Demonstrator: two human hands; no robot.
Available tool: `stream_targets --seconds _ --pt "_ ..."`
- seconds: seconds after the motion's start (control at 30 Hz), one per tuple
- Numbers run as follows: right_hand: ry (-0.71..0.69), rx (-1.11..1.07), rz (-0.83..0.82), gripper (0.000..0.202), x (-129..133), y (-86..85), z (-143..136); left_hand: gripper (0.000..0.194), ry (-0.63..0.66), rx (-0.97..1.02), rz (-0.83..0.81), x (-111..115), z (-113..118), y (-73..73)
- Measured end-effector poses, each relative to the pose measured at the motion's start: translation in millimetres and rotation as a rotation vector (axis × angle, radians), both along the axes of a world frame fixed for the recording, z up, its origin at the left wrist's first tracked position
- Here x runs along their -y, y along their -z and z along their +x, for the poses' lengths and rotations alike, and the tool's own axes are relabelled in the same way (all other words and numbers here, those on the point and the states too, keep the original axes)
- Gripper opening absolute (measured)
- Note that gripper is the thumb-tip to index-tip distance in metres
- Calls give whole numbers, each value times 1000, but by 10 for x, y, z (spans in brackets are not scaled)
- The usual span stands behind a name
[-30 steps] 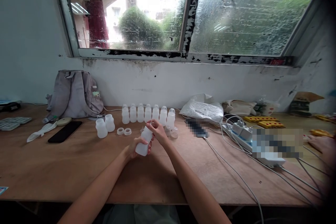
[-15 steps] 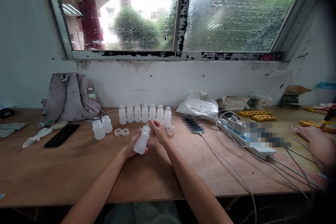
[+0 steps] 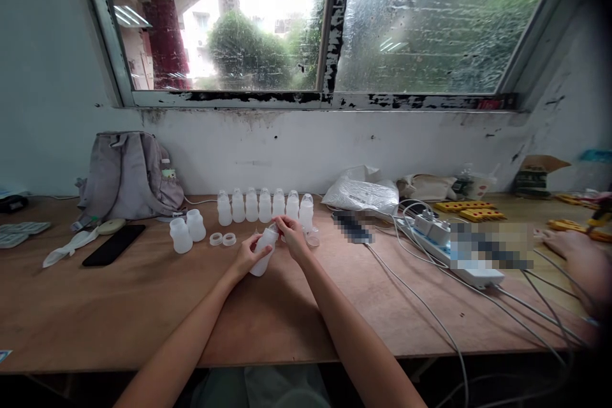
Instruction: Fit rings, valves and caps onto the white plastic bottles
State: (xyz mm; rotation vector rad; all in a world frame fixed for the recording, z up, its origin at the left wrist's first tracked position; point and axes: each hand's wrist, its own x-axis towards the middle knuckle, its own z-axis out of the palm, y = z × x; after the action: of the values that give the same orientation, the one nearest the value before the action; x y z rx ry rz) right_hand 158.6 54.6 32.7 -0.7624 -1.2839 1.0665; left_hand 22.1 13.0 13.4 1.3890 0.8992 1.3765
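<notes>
"Grey cloth at the left: what am I seeing through the head camera?"

"I've got a backpack point(image 3: 127, 172) by the wall, with pale trays point(image 3: 23, 233) beyond its left side. In front, a black phone point(image 3: 113, 245) lies slanted on the table point(image 3: 157, 306), well back from the front edge."

"And between the phone and the hands?"

"Two open bottles point(image 3: 180, 236) stand upright, then two rings point(image 3: 222, 239) lie flat. I see a stretch of wood from there down to the front edge."

"How are the hands?"

"My left hand point(image 3: 247, 256) is closed round a white bottle point(image 3: 260, 265), tilted with its mouth up and to the right. I can't tell whether its base touches the wood. Seven capped bottles point(image 3: 252, 206) stand in a row behind, close to the wall."

"Right hand point(image 3: 292, 241)?"

"Narrow, its fingertips pinching a small clear piece point(image 3: 274, 227) at that mouth; I can't make out its full shape."

"What bounds my room to the right?"

"A ring-like lid point(image 3: 312, 240) just beside that hand, then a silver bag point(image 3: 361, 196) behind a blurred device point(image 3: 354, 227). Its cable point(image 3: 418, 293) runs over the front edge. Past that: a power strip point(image 3: 471, 271), then another person's hand point(image 3: 567, 247)."
</notes>
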Motion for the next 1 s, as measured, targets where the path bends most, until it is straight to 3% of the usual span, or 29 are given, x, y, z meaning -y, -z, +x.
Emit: stream_targets --seconds 0.17,0.3,0.4,0.6,0.7,0.87,1.0 --pt "61 -24 28 32 -42 -42 44 22 62 7 -42 61 6 -22" --pt "165 30 27 32 -64 -24 69 47 -59 113 20 73 24 -33" --pt "214 105 43 31 -69 23 60 44 -142 76 51 42 -13 -42" --pt "298 303 108 28 -88 102 50 36 -265 -352 344 21 -169 -63" --pt "333 387 149 26 -105 152 54 34 -317 -445 426 1 -279 -95" --pt "318 617 290 22 -99 297 -15 29 -637 -639 535 -223 -682 -257" --pt "264 906 356 19 -44 381 -107 31 -830 -1106 507 -476 -1086 -440"
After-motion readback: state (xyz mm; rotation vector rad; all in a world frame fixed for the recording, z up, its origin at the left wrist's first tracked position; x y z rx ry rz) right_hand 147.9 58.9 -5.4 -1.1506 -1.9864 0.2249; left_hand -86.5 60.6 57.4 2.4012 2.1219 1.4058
